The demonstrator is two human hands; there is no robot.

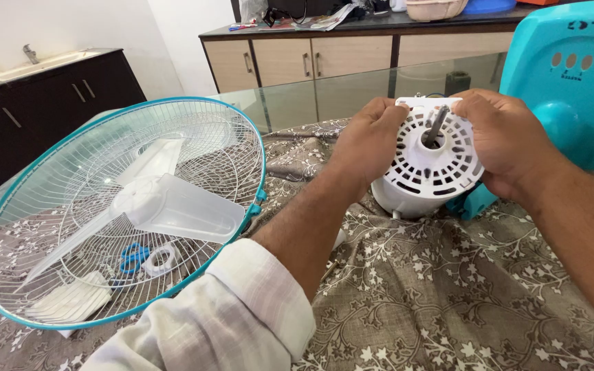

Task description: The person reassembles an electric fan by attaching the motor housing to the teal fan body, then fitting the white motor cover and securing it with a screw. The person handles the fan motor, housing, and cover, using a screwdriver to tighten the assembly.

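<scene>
Both hands [434,137] closed, seemingly gripping white motor housing [426,172].

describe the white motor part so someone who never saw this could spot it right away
Start at the big turquoise fan body at the right edge, above the brown floral cloth. Just left of it, the left hand and right hand grip a round white motor housing. Unlike the flat wire fan guard on the left, it is a solid, slotted drum with a metal shaft sticking out of its centre.

A glass table [379,86] carries a brown floral cloth [448,295], where a fan guard [8,227] rests.
</scene>
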